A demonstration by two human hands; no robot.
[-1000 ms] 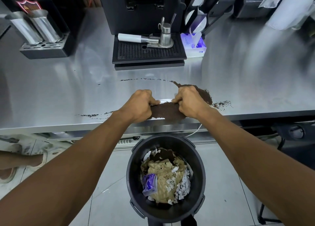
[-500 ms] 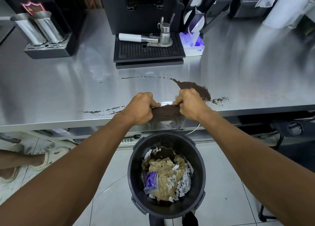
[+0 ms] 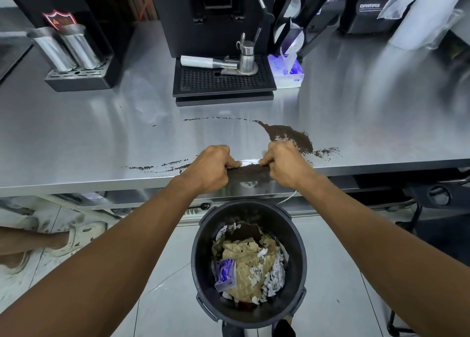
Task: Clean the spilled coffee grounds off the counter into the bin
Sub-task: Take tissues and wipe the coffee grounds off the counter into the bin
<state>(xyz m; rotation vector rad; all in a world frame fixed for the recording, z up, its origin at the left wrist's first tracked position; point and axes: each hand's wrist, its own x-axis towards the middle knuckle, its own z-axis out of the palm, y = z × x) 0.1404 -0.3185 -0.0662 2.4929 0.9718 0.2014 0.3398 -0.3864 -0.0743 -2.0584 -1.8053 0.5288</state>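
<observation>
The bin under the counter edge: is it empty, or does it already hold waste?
Holds waste: the bin contains crumpled brown paper and white scraps.

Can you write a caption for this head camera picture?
Two hands drag coffee grounds off the counter toward the bin.

A single wide-angle view is given, taken from the head and aimed forward and steeply down. The counter point(image 3: 76, 138) is seen from just above its front edge, with its lines bent toward the frame's borders. Both forearms are seen running from the lower corners up to mid-frame, where the left hand point(image 3: 211, 168) and right hand point(image 3: 284, 165) are found at close range. Beyond the fingers point(image 3: 230, 161), the machines at the counter's back are cut off by the top edge. Nearer than the fingers and lower, the bin point(image 3: 201, 247) is looked straight into, on the floor. No second view is supplied, so no overlap is shown.
</observation>
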